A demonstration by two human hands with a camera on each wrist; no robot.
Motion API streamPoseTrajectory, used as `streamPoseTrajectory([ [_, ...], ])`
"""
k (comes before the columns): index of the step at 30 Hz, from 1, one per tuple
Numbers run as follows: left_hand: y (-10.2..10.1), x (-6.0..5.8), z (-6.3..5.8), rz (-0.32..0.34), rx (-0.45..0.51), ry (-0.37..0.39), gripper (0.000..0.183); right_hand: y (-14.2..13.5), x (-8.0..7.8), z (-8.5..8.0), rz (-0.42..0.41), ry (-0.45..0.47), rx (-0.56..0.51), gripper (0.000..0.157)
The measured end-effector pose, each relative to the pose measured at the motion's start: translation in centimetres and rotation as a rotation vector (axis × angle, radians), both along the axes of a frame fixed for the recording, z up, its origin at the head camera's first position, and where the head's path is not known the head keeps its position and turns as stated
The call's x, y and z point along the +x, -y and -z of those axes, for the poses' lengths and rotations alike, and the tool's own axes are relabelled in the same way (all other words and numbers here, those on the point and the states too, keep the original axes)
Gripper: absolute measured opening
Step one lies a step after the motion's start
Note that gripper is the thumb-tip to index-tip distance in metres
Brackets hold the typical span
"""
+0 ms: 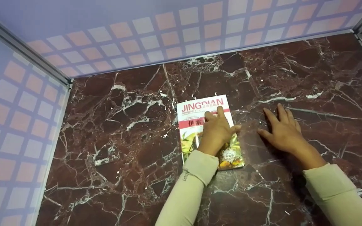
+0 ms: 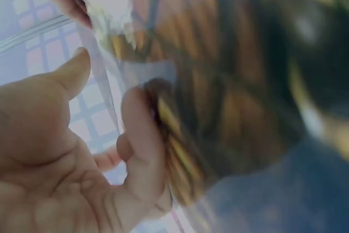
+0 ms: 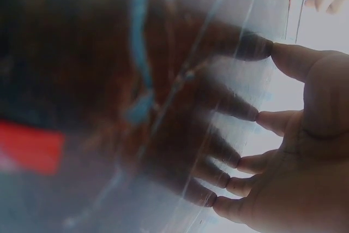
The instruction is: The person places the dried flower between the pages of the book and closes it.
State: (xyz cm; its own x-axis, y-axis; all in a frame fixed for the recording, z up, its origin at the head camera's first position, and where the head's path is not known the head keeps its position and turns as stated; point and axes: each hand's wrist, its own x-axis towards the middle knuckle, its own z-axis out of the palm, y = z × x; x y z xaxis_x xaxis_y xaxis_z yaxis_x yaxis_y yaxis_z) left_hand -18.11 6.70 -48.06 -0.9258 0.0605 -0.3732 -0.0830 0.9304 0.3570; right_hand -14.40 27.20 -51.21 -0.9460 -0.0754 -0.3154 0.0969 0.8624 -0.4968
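A book point(image 1: 188, 125) with a white, pink-banded cover and JINGDIAN printed across its top lies flat. My left hand point(image 1: 216, 131) rests on its cover, thumb out past the right edge. Bent fingers touch the blurred picture on the cover point(image 2: 218, 107) in the left wrist view, with the thumb held apart from it. Right of the book, my right hand point(image 1: 282, 131) has its fingers spread on the table. From the right wrist, the fingertips point(image 3: 256, 114) meet their reflections in the glossy surface.
The table point(image 1: 121, 182) is dark red marble with white veins. A panel with pink and white squares point(image 1: 168, 37) closes off the back, and another point(image 1: 8, 125) stands along the left. A metal corner post point(image 1: 361, 23) rises at the far right.
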Motion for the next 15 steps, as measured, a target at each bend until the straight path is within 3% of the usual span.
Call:
streamPoseTrajectory([
  [5, 0.4, 0.3, -0.5, 0.122, -0.061, 0.001, 0.067, -0.4, 0.0, 0.2, 0.000, -0.004, -0.001, 0.085],
  [11, 2.4, 0.8, -1.3, 0.370, -0.160, -0.193, 0.047, -0.6, 0.1, 0.4, 0.005, -0.007, -0.005, 0.084],
  [15, 4.3, 0.2, -1.8, 0.455, -0.152, -0.289, 0.051, -0.8, 0.0, 0.5, 0.002, 0.011, 0.000, 0.085],
])
